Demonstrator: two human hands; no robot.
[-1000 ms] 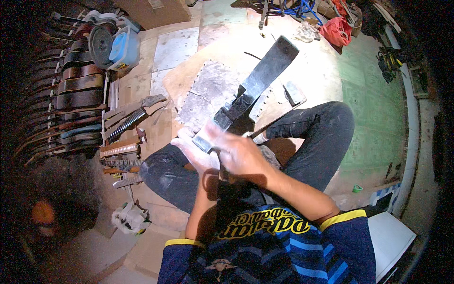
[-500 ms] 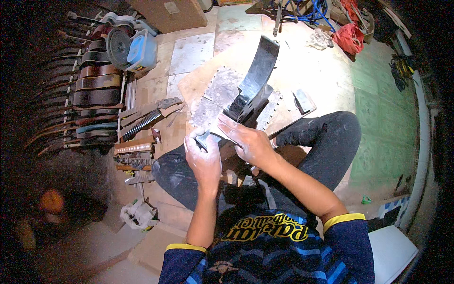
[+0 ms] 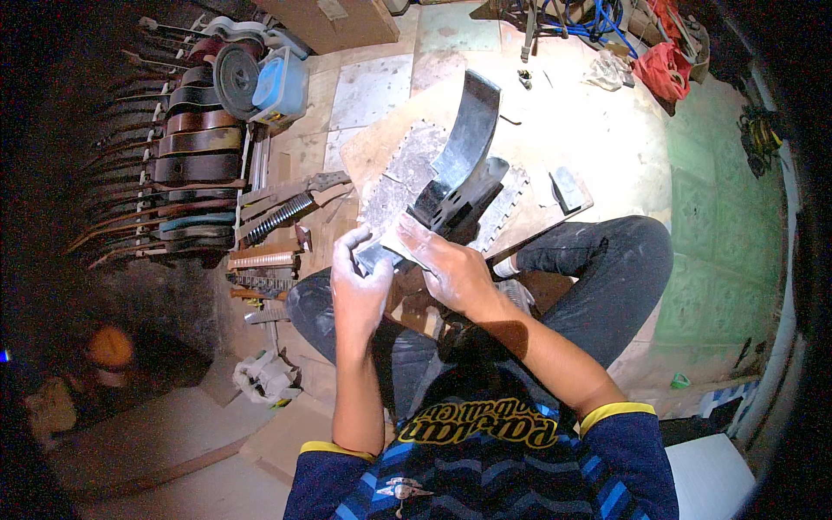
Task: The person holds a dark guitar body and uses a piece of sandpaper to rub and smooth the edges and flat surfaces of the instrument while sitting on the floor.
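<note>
A long black curved guitar-side piece (image 3: 464,156) rises from my lap toward the wooden board (image 3: 555,130) on the floor. My left hand (image 3: 355,277) grips its near end from the left. My right hand (image 3: 446,264) presses a small grey sanding pad (image 3: 407,243) against the black piece just above the left hand. Both hands are dusted white. My legs in dark trousers are folded below.
A row of guitar bodies and necks (image 3: 186,165) stands at the left, with a blue box (image 3: 282,82) and round disc (image 3: 234,78) behind. Grey sheets (image 3: 403,173) and a small block (image 3: 568,189) lie on the board. A red bag (image 3: 663,65) sits far right.
The view has shifted so the black piece stands more upright and nearer the centre. My hands have slid lower along its near end, the right hand still rubbing it.
</note>
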